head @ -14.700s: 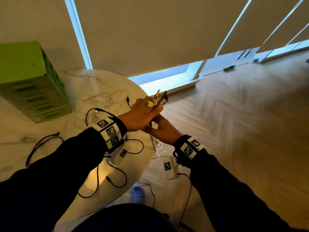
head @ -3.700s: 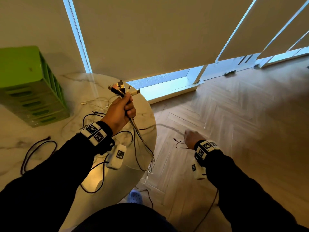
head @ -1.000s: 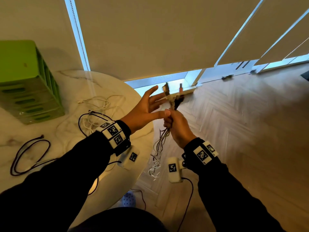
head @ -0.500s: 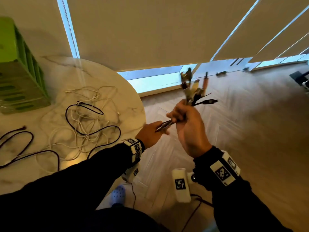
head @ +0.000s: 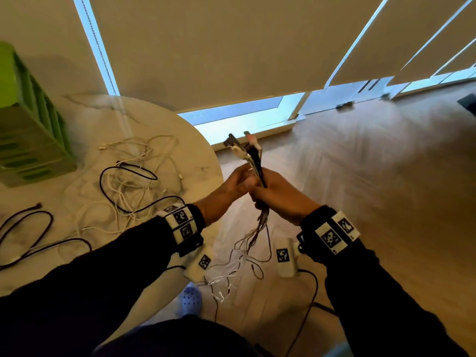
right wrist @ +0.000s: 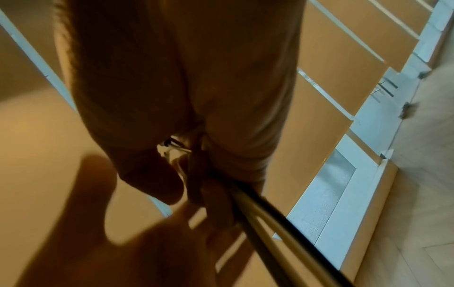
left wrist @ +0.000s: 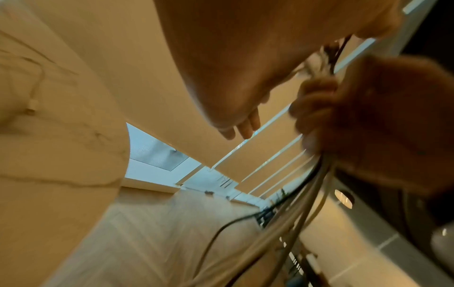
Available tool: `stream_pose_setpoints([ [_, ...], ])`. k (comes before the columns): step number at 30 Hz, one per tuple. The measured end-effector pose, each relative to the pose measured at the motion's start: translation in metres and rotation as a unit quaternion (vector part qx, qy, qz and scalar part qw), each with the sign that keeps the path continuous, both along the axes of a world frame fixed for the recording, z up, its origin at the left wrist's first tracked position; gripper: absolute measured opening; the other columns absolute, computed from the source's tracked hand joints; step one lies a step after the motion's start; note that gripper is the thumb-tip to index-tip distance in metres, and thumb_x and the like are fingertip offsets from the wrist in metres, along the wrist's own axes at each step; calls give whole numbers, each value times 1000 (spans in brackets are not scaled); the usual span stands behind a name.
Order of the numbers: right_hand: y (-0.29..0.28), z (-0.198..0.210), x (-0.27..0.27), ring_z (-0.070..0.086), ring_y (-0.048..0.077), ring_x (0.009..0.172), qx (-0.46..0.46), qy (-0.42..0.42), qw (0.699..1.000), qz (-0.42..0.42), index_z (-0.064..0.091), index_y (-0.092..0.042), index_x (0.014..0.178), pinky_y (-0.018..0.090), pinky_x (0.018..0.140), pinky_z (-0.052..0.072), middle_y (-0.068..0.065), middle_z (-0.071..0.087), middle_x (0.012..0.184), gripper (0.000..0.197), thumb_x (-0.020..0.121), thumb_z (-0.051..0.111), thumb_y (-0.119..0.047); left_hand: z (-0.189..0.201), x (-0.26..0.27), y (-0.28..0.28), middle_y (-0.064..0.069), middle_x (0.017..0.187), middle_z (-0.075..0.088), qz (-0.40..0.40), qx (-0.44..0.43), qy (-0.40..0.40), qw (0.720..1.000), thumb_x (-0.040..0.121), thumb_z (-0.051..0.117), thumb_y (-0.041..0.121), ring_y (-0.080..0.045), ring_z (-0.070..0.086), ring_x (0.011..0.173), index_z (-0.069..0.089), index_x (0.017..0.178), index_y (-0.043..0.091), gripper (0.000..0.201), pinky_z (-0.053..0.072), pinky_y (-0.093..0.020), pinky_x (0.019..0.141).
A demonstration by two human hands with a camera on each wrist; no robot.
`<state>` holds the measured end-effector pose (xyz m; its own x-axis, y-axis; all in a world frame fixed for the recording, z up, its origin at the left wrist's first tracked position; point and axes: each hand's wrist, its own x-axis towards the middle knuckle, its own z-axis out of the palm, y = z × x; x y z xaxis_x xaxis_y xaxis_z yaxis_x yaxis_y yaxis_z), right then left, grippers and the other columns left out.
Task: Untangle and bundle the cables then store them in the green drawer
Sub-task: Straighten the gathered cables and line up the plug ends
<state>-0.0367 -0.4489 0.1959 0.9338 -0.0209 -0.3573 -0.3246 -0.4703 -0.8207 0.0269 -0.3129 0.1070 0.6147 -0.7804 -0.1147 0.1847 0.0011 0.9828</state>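
Observation:
My right hand [head: 270,194] grips a bundle of cables [head: 248,153] upright beside the table edge, plugs sticking out above the fist. The tails [head: 237,256] hang down loosely toward the floor. My left hand [head: 235,180] rests against the bundle from the left; in the left wrist view its fingers [left wrist: 242,126] are straight and hold nothing. The right wrist view shows the cables [right wrist: 270,209] leaving my right fist. The green drawer unit [head: 31,124] stands at the far left of the table, its drawers closed.
A round marble table [head: 159,119] carries a tangle of white cables [head: 128,191] and black cables [head: 25,230]. Below the hands is wooden floor [head: 360,176] and a foot in a light clog [head: 192,297]. Blinds cover the windows behind.
My left hand has come up from the lower strands to the bundle beside my right hand. The right hand has lowered the bundle a little and still grips it.

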Motion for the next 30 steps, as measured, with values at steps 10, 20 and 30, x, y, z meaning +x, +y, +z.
stream_pose_setpoints([
  [10,41,-65,8,66,23,82,119,76,984,105,60,-1,85,44,89,54,18,64,85,20,86,72,-17,31,9,38,14,126,70,99,50,-67,992,103,29,51,-10,59,127,70,90,30,48,38,-36,113],
  [20,80,-123,64,64,12,61,-115,185,924,313,62,-17,59,30,75,51,9,72,68,35,92,65,-26,56,38,138,5,57,24,249,-79,132,956,106,35,44,-13,22,48,36,76,17,40,32,-27,48],
  [30,161,-164,50,62,40,105,-300,43,882,362,58,-10,116,41,81,48,18,64,115,36,100,44,-39,42,54,179,8,59,23,452,-106,92,881,110,36,38,-10,20,50,30,76,24,37,20,-27,51],
])
